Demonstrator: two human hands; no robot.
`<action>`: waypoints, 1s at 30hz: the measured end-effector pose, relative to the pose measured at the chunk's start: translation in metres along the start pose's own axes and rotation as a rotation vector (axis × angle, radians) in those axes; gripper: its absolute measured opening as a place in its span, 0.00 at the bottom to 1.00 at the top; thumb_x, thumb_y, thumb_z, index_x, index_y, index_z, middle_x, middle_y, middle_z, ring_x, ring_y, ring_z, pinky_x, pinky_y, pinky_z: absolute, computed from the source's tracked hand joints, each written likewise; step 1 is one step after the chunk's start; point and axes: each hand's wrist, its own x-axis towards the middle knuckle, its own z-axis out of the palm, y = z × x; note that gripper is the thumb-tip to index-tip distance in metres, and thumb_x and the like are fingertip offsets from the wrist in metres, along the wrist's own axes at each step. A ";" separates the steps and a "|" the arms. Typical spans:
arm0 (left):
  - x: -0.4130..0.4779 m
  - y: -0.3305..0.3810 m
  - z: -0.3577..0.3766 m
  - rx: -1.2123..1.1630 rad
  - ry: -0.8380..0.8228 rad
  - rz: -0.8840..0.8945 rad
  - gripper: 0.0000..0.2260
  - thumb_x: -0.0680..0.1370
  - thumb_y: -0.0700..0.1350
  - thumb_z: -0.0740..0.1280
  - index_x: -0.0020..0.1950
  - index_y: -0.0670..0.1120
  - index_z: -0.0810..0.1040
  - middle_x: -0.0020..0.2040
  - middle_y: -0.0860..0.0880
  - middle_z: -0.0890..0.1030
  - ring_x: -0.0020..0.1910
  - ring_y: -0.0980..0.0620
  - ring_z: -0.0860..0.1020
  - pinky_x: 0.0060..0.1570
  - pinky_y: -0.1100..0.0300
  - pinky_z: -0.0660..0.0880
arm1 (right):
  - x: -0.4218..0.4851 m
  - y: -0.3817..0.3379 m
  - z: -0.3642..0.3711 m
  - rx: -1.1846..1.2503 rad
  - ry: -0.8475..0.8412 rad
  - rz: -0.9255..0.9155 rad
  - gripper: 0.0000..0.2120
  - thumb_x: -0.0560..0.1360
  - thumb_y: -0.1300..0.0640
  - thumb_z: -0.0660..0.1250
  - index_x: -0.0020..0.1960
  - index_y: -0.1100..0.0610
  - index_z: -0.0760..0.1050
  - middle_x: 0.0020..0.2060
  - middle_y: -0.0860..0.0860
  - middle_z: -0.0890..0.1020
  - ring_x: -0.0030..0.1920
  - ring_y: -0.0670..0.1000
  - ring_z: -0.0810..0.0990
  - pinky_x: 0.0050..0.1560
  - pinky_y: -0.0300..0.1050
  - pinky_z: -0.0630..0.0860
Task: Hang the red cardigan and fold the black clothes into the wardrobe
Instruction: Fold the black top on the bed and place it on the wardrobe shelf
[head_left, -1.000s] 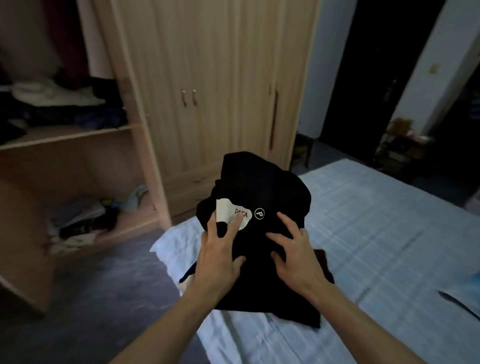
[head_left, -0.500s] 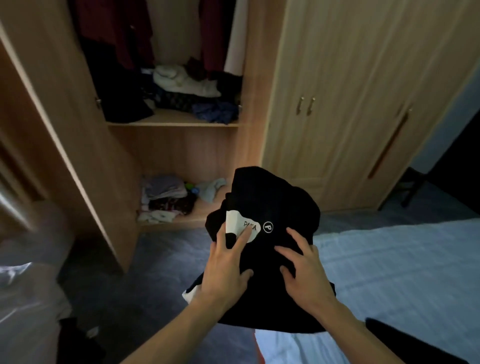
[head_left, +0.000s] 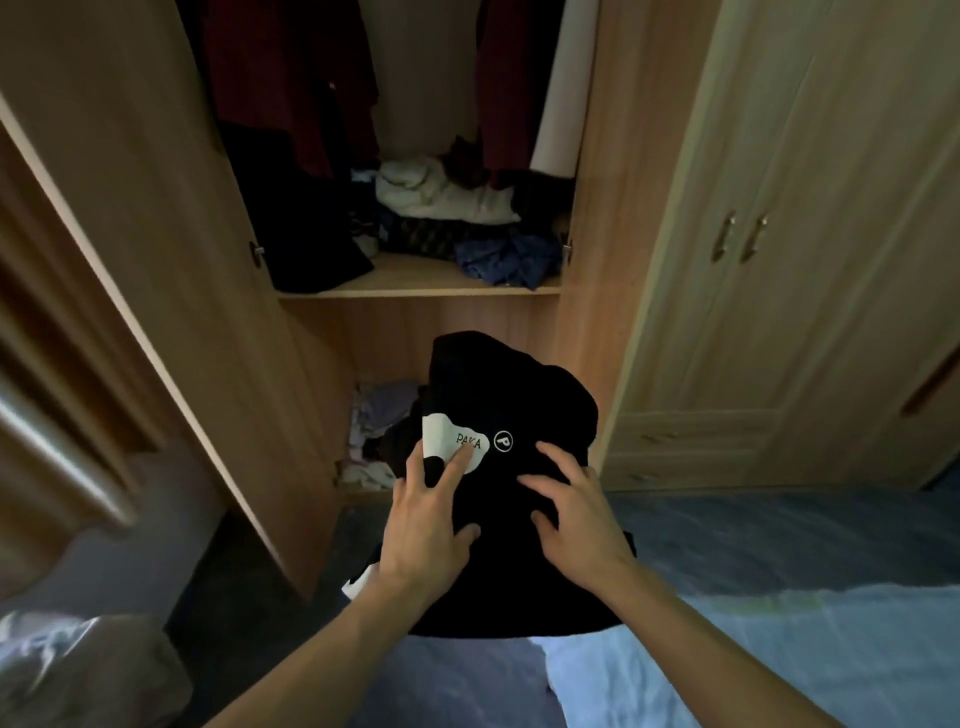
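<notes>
While both arms reach forward, the left grip (head_left: 431, 514) and right grip (head_left: 579, 512) lie side by side on one folded black bundle (head_left: 511, 395). Each grip is released in form, with fingers splayed and pressed flat on the cloth and thumbs angled inward. What supports the bundle from below cannot be seen. The left index finger covers part of a white patch (head_left: 441, 439) printed "PAKA".

Count: two grips, one black bundle, two red garments (head_left: 291, 83), one white hanging garment (head_left: 563, 78), one shelf (head_left: 415, 285) with a heap of clothes, and one lower pile (head_left: 382, 415).

The bundle is held in the air before the open wardrobe (head_left: 589, 312), above the floor and the bed (head_left: 779, 654) edge. Its long axis runs away from the person, with the far end toward the lower compartment. Two handles (head_left: 727, 236) sit on the closed doors to the right.
</notes>
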 end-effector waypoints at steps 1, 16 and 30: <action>0.012 -0.004 -0.002 0.003 0.006 -0.011 0.43 0.73 0.49 0.76 0.78 0.64 0.52 0.79 0.48 0.49 0.74 0.40 0.62 0.69 0.47 0.69 | 0.015 0.000 0.001 -0.003 0.001 -0.009 0.21 0.75 0.63 0.68 0.67 0.50 0.77 0.76 0.45 0.60 0.71 0.54 0.65 0.70 0.39 0.58; 0.236 -0.140 0.031 -0.106 -0.145 -0.069 0.42 0.72 0.49 0.76 0.78 0.64 0.54 0.79 0.46 0.50 0.72 0.41 0.65 0.69 0.49 0.69 | 0.243 0.015 0.093 -0.108 -0.114 0.097 0.20 0.76 0.60 0.69 0.66 0.47 0.77 0.77 0.43 0.60 0.71 0.53 0.66 0.71 0.41 0.63; 0.426 -0.177 0.114 -0.093 -0.347 -0.130 0.42 0.72 0.51 0.75 0.78 0.66 0.53 0.79 0.44 0.50 0.72 0.39 0.65 0.72 0.46 0.66 | 0.402 0.127 0.154 -0.053 -0.165 0.222 0.17 0.75 0.62 0.69 0.61 0.48 0.80 0.76 0.45 0.62 0.70 0.54 0.67 0.67 0.36 0.65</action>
